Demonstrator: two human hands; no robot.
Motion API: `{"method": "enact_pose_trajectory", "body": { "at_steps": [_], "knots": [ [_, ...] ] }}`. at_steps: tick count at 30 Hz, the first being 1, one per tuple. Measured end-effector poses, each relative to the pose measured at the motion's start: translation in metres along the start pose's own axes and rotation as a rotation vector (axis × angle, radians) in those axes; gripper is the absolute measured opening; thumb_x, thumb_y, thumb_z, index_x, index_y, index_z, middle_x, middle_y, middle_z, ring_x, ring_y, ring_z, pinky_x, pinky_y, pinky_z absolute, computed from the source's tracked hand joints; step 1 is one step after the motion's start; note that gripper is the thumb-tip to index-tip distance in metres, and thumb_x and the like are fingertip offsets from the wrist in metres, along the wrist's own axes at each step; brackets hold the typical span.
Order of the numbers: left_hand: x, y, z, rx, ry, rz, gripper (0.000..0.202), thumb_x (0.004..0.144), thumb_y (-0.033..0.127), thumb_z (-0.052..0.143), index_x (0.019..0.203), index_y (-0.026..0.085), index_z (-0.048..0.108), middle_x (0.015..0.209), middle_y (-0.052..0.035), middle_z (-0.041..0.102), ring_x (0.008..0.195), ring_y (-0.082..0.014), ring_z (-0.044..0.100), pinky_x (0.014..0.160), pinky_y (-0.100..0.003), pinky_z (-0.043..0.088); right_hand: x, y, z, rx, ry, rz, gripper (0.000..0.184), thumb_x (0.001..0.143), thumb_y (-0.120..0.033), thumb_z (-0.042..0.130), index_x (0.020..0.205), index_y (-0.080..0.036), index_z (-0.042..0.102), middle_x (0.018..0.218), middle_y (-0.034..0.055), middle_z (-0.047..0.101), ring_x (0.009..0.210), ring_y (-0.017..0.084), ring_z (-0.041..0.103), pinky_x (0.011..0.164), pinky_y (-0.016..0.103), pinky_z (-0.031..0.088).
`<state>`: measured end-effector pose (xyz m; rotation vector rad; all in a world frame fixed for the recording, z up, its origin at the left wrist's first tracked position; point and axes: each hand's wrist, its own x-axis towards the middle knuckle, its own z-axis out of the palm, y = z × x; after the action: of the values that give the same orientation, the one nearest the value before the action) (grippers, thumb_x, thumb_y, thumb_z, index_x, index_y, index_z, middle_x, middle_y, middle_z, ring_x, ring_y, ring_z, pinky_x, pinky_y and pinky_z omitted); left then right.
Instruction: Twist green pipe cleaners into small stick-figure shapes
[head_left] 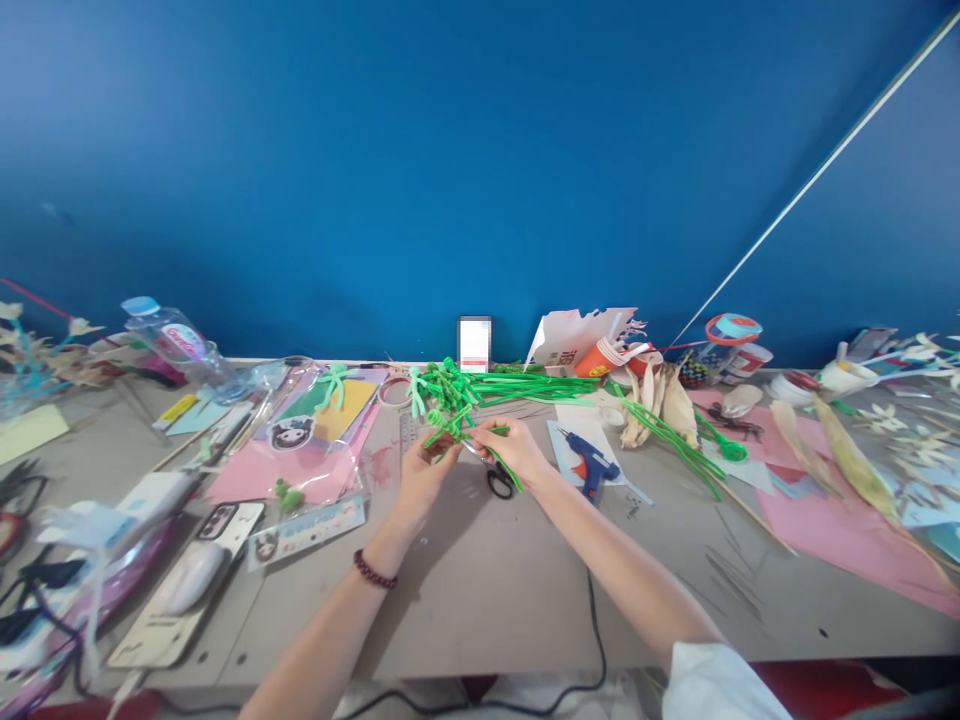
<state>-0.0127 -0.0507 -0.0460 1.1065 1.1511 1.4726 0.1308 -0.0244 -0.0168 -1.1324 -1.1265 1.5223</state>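
Observation:
Both my hands meet over the middle of the grey table (480, 590). My left hand (421, 478) pinches a twisted green pipe cleaner piece (450, 428) from the left. My right hand (514, 447) is closed on the same green piece from the right, with a green strand trailing down below it. Black-handled scissors (499, 482) lie on the table just under my right hand. Behind my hands lies a heap of green pipe cleaners (480, 387).
A blue glue gun (590, 463) lies right of my hands, its black cord running off the front edge. Pink sheets, plastic sleeves, a phone (229, 520) and a bottle (176, 345) crowd the left. Dried husks (660, 400), cups and pink paper fill the right.

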Motion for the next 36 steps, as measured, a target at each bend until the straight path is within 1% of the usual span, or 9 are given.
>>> {"method": "enact_pose_trajectory", "body": {
  "at_steps": [3,6,9,14,19,24,27,33,36],
  "knots": [
    [-0.001,-0.002,0.000,0.083,0.064,0.073,0.030,0.063,0.028,0.072,0.088,0.018,0.059,0.073,-0.0005,0.061,0.070,-0.0144,0.056,0.069,-0.027,0.043,0.000,0.002,0.001,0.031,-0.024,0.049,0.034,0.055,-0.042,0.076,0.061,-0.014,0.057,0.050,-0.0001,0.058,0.044,0.009,0.052,0.041,0.020,0.038],
    [-0.004,-0.001,-0.001,0.137,0.185,0.168,0.054,0.066,0.028,0.071,0.114,0.021,0.047,0.072,0.0019,0.059,0.071,-0.0146,0.056,0.074,-0.028,0.042,0.001,0.004,0.002,0.090,-0.026,0.126,0.034,0.054,-0.039,0.078,0.062,-0.014,0.057,0.051,0.0000,0.058,0.044,0.009,0.052,0.040,0.020,0.039],
    [-0.007,0.001,-0.004,0.244,0.247,0.260,0.046,0.066,0.031,0.071,0.106,0.022,0.051,0.075,0.0004,0.059,0.075,-0.0169,0.056,0.077,-0.029,0.041,0.001,0.004,0.003,0.171,-0.029,0.198,0.032,0.053,-0.035,0.079,0.063,-0.014,0.057,0.052,-0.0003,0.058,0.043,0.008,0.051,0.040,0.019,0.038],
    [-0.005,-0.002,-0.011,0.492,0.083,0.363,0.013,0.070,0.030,0.069,0.081,0.025,0.067,0.082,-0.0050,0.065,0.083,-0.0232,0.057,0.083,-0.034,0.036,0.000,0.002,0.004,0.202,-0.046,0.219,0.028,0.056,-0.031,0.079,0.062,-0.014,0.057,0.053,-0.0008,0.058,0.044,0.007,0.051,0.040,0.018,0.038],
    [-0.001,-0.007,-0.016,0.669,0.041,0.527,0.012,0.077,0.024,0.060,0.085,0.026,0.069,0.089,-0.0077,0.068,0.088,-0.0247,0.058,0.083,-0.037,0.034,0.002,0.006,0.003,0.155,-0.038,0.211,0.029,0.055,-0.032,0.079,0.063,-0.014,0.057,0.053,-0.0006,0.059,0.045,0.008,0.053,0.040,0.018,0.039],
    [0.005,-0.007,-0.026,0.835,-0.152,0.682,0.021,0.081,0.017,0.052,0.091,0.026,0.068,0.091,-0.0078,0.069,0.088,-0.0240,0.058,0.085,-0.039,0.032,0.002,0.000,-0.003,0.072,-0.058,0.186,0.033,0.053,-0.036,0.079,0.062,-0.014,0.056,0.050,-0.0008,0.059,0.044,0.008,0.052,0.041,0.019,0.039],
    [0.006,-0.006,-0.027,0.890,-0.190,0.736,0.024,0.081,0.015,0.050,0.094,0.026,0.067,0.094,-0.0078,0.068,0.090,-0.0237,0.057,0.088,-0.040,0.032,-0.002,-0.009,-0.007,-0.002,-0.113,0.186,0.034,0.053,-0.038,0.079,0.062,-0.014,0.057,0.052,0.0004,0.060,0.045,0.009,0.053,0.043,0.020,0.041],
    [-0.003,0.000,-0.018,0.891,-0.036,0.760,0.013,0.079,0.024,0.057,0.089,0.021,0.066,0.088,-0.0072,0.067,0.084,-0.0222,0.057,0.083,-0.038,0.037,0.001,-0.016,-0.017,-0.064,-0.182,0.115,0.037,0.056,-0.044,0.077,0.064,-0.013,0.058,0.056,0.0004,0.060,0.049,0.009,0.054,0.046,0.020,0.043],
    [-0.007,0.007,-0.016,0.718,0.078,0.687,0.018,0.078,0.029,0.057,0.092,0.019,0.062,0.093,-0.0079,0.063,0.091,-0.0223,0.055,0.085,-0.037,0.039,0.005,-0.015,-0.025,-0.138,-0.213,0.096,0.036,0.058,-0.044,0.076,0.064,-0.014,0.058,0.055,0.0001,0.060,0.050,0.010,0.055,0.046,0.021,0.043]
  ]
}}
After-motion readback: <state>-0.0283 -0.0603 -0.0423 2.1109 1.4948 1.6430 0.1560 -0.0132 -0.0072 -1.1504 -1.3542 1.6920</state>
